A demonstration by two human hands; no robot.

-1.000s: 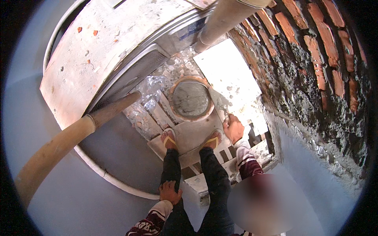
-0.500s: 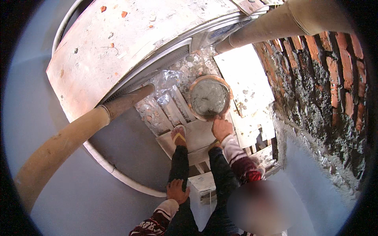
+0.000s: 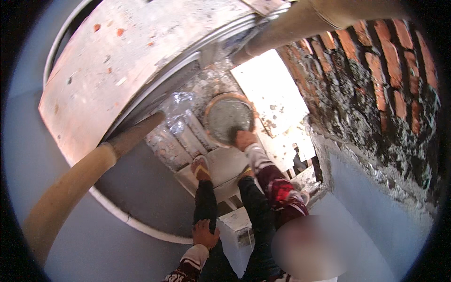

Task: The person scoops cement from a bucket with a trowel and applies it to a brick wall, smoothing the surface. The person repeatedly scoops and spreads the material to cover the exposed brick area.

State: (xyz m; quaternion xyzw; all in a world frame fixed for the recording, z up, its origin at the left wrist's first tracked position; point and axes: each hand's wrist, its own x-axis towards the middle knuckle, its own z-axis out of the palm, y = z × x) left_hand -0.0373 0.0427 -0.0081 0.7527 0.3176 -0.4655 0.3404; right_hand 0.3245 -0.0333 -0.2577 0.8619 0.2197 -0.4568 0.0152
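A round orange-brown bucket (image 3: pixel 254 115) holds wet grey mortar (image 3: pixel 230 117). My right hand (image 3: pixel 245 139) is closed over the bucket's near right edge, above the mortar. A dark shape shows in the mortar beside its fingers, but what the hand grips is hidden. My left hand (image 3: pixel 205 234) rests on my left leg (image 3: pixel 206 202), fingers spread and holding nothing. Both of my feet stand in sandals (image 3: pixel 201 170) on boards just nearer than the bucket.
Right of the bucket lies a bright, mortar-spotted board (image 3: pixel 275 89). A brick wall (image 3: pixel 376 70) with rough mortar rises beyond it. Thick bamboo poles (image 3: pixel 70 188) cross at left and upper right. Crumpled clear plastic (image 3: pixel 177 110) lies left of the bucket. A debris-strewn panel (image 3: pixel 127 51) fills the upper left.
My right hand has moved in over the bucket's rim, closer to the mortar. The whole view has shifted, so the surroundings appear further left. My left hand stays on the leg.
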